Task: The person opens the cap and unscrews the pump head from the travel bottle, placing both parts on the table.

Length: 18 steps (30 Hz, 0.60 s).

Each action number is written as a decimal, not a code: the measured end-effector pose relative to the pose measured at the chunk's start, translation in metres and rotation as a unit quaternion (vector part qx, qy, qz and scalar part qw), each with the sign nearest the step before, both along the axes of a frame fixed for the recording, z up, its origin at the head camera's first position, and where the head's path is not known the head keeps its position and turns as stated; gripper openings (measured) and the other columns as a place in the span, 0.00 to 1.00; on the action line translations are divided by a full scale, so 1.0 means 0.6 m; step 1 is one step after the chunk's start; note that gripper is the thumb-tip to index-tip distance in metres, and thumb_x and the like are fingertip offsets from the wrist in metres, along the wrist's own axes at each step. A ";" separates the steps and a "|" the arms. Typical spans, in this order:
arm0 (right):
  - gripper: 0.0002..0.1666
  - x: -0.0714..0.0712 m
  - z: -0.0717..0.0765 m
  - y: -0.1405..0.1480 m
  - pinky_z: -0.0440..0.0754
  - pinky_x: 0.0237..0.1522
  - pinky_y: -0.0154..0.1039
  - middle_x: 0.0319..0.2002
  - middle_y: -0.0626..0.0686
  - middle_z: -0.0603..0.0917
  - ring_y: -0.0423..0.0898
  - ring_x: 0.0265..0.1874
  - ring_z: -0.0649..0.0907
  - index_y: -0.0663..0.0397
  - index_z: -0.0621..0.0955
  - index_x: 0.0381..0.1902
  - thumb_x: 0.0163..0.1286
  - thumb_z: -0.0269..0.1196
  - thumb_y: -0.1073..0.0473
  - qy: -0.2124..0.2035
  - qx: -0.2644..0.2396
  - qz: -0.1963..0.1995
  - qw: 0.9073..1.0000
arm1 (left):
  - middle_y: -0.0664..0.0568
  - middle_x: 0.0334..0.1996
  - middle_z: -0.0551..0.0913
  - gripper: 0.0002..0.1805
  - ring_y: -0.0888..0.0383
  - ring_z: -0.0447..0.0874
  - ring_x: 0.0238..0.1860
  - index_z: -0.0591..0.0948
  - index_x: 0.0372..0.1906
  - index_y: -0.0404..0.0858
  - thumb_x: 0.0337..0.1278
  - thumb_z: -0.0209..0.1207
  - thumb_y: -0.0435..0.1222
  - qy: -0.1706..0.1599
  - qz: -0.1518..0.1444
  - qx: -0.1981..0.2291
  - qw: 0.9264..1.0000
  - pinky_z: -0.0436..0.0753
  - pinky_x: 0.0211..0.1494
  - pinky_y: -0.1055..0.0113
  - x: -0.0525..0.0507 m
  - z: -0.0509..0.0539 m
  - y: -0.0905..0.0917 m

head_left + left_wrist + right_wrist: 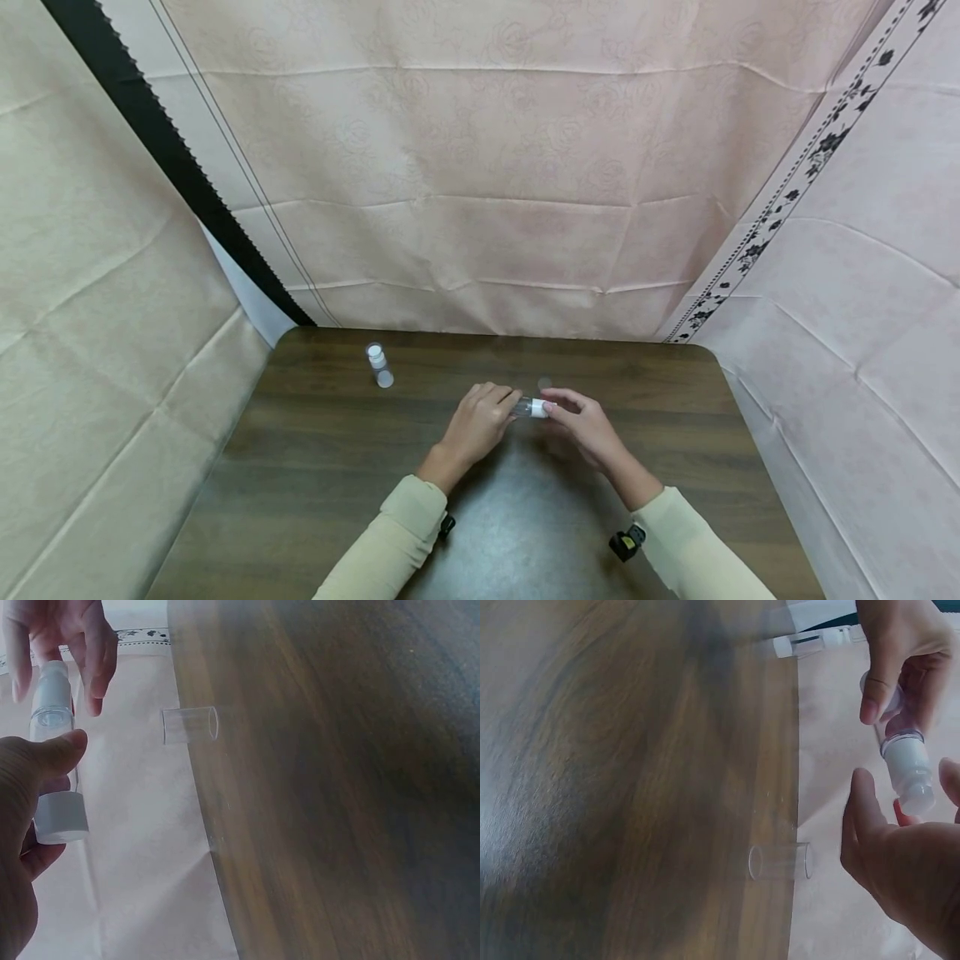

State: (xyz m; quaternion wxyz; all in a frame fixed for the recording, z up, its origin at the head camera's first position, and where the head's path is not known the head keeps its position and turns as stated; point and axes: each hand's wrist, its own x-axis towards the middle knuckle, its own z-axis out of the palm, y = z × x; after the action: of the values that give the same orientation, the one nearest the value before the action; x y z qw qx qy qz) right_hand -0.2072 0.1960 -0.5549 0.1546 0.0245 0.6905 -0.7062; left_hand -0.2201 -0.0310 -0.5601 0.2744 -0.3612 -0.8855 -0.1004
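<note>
My left hand (483, 421) grips a small clear bottle (54, 731) around its body, thumb on one side. The bottle has a white base (61, 817) at one end and a white pump head (911, 772) at the other, pointing toward my right hand (588, 429). The right hand's fingers are spread about the pump head without closing round it; whether a fingertip touches it I cannot tell. On the table beyond the hands stands a clear cylindrical cap (544, 383), also seen in the left wrist view.
A second small bottle (378, 365) with white ends is at the table's back left. The dark wooden table (300, 500) has rounded back corners, and pale patterned cloth (487, 167) hangs behind it and at both sides.
</note>
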 end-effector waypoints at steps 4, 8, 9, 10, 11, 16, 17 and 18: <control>0.31 -0.003 0.003 -0.001 0.85 0.57 0.46 0.56 0.57 0.79 0.46 0.50 0.86 0.69 0.71 0.70 0.77 0.63 0.57 -0.030 -0.024 0.007 0.999 | 0.51 0.45 0.90 0.17 0.56 0.86 0.44 0.88 0.53 0.40 0.61 0.72 0.39 0.013 -0.002 0.003 1.000 0.83 0.47 0.64 0.001 0.001 0.002; 0.29 -0.005 0.006 -0.002 0.87 0.54 0.42 0.55 0.57 0.79 0.46 0.48 0.86 0.71 0.71 0.69 0.78 0.62 0.59 -0.043 -0.041 0.009 0.998 | 0.51 0.44 0.90 0.17 0.56 0.86 0.43 0.88 0.52 0.40 0.59 0.73 0.39 0.023 -0.007 0.012 1.000 0.83 0.47 0.64 0.000 -0.001 0.003; 0.29 -0.005 0.006 -0.002 0.87 0.54 0.42 0.55 0.57 0.79 0.46 0.48 0.85 0.72 0.71 0.69 0.78 0.61 0.59 -0.044 -0.042 0.012 0.998 | 0.51 0.44 0.89 0.17 0.56 0.86 0.43 0.87 0.51 0.40 0.58 0.74 0.39 0.024 -0.007 0.013 1.000 0.83 0.47 0.64 0.000 -0.001 0.003; 0.28 -0.006 0.007 -0.002 0.87 0.54 0.41 0.55 0.57 0.79 0.45 0.48 0.85 0.72 0.72 0.69 0.78 0.61 0.59 -0.046 -0.043 0.013 0.998 | 0.52 0.44 0.89 0.17 0.56 0.85 0.43 0.87 0.51 0.40 0.58 0.74 0.38 0.025 -0.008 0.014 1.000 0.83 0.47 0.64 0.000 -0.002 0.003; 0.28 -0.006 0.007 -0.003 0.87 0.54 0.41 0.55 0.57 0.78 0.45 0.48 0.85 0.72 0.72 0.69 0.78 0.61 0.60 -0.048 -0.043 0.013 0.998 | 0.52 0.44 0.89 0.17 0.56 0.85 0.43 0.87 0.51 0.40 0.57 0.74 0.38 0.027 -0.008 0.015 0.999 0.83 0.47 0.64 -0.001 -0.003 0.003; 0.24 -0.007 0.008 -0.005 0.86 0.55 0.41 0.54 0.57 0.79 0.44 0.47 0.86 0.72 0.74 0.66 0.78 0.60 0.62 -0.053 -0.038 0.011 0.998 | 0.51 0.43 0.90 0.17 0.56 0.85 0.42 0.87 0.50 0.40 0.55 0.75 0.37 0.031 -0.010 0.018 0.999 0.83 0.45 0.64 -0.002 -0.006 0.004; 0.23 -0.008 0.008 -0.005 0.86 0.55 0.40 0.54 0.57 0.80 0.44 0.47 0.86 0.72 0.75 0.65 0.78 0.60 0.63 -0.053 -0.036 0.010 0.998 | 0.51 0.43 0.90 0.17 0.56 0.85 0.41 0.87 0.50 0.40 0.55 0.75 0.37 0.032 -0.011 0.019 0.999 0.82 0.45 0.64 -0.002 -0.007 0.004; 0.22 -0.008 0.007 -0.006 0.86 0.55 0.40 0.54 0.57 0.80 0.44 0.47 0.86 0.72 0.76 0.63 0.78 0.61 0.63 -0.052 -0.035 0.008 0.998 | 0.51 0.43 0.90 0.17 0.56 0.85 0.41 0.87 0.49 0.39 0.55 0.75 0.37 0.031 -0.011 0.020 0.999 0.82 0.45 0.64 -0.002 -0.007 0.004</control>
State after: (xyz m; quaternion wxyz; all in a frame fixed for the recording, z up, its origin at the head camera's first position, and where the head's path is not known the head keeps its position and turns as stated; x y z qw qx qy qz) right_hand -0.2120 0.1926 -0.5504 0.1968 0.0508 0.6567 -0.7262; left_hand -0.2212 -0.0284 -0.5643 0.3082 -0.3683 -0.8703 -0.1098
